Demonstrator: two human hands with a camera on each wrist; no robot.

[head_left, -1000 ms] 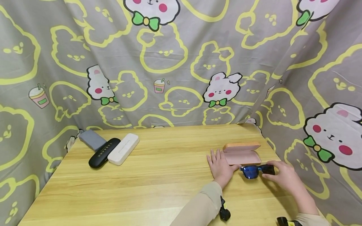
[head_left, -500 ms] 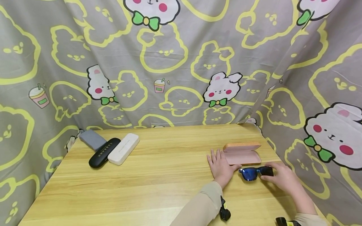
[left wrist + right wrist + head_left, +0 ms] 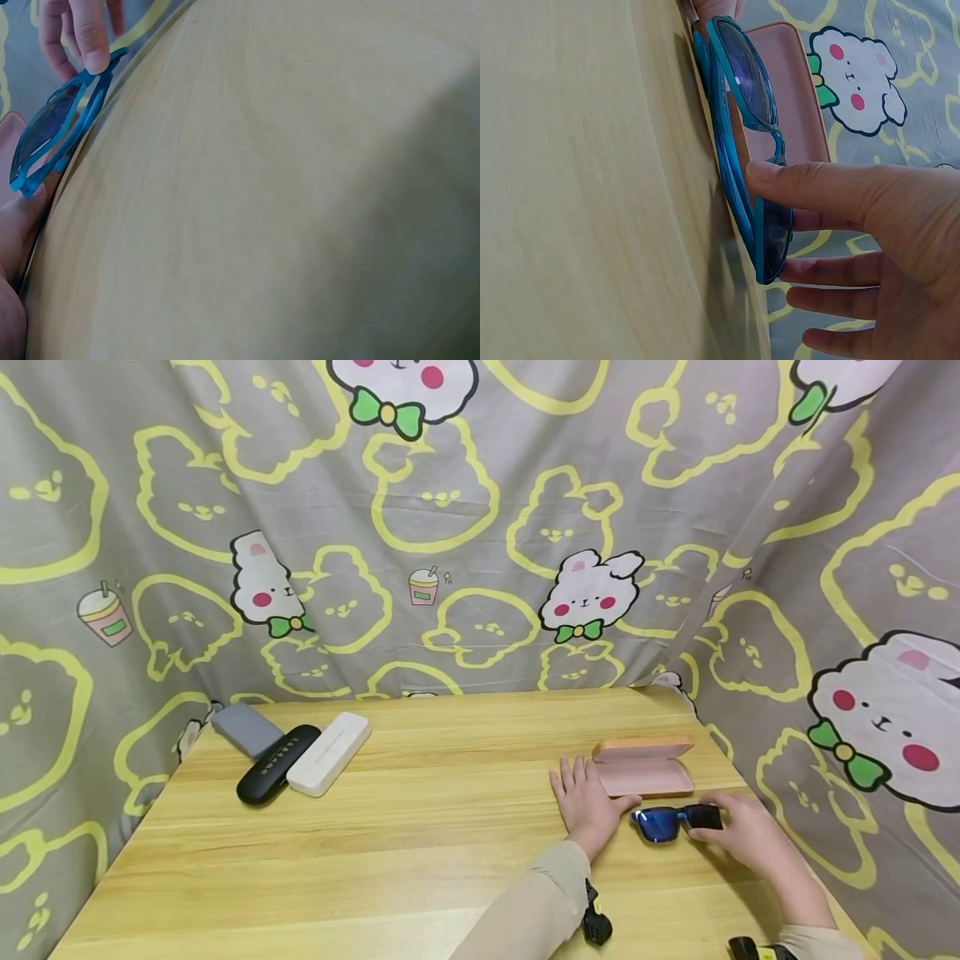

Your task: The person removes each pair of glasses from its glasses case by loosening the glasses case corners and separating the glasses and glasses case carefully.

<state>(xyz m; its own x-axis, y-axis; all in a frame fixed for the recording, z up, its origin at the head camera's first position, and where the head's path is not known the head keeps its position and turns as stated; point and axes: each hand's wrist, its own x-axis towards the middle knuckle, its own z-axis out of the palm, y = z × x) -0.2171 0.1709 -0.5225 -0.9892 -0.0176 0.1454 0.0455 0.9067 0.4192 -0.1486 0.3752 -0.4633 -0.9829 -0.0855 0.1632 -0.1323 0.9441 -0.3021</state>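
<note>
Two hands are laid on the wooden table (image 3: 420, 827) close to its right edge, with a pair of blue sunglasses (image 3: 675, 821) between them. The right hand (image 3: 738, 835) is set at the outer end of the folded sunglasses; in the right wrist view its thumb is seen pressed across the blue frame over one lens, the other fingers being spread loosely behind it, so that the frame is pinched rather than wrapped. The left hand (image 3: 585, 802) is laid flat, palm down, fingers straight and pointing away from the person, with its thumb stretched toward the near end of the sunglasses; in the left wrist view the frame tip is seen touching that thumb. Both forearms are covered by beige sleeves, and a small black device is worn at each wrist.

Just beyond the pinched sunglasses, an open pink case (image 3: 645, 770) is lying, its lid folded back; the left hand's fingers are placed just beside its near corner.

Far to the left of both hands, three closed cases are grouped: a grey one (image 3: 243, 728), a black one (image 3: 277, 764) and a white one (image 3: 328, 765). Lettering is printed along the black and the white case, but it is too small to be read.
</note>
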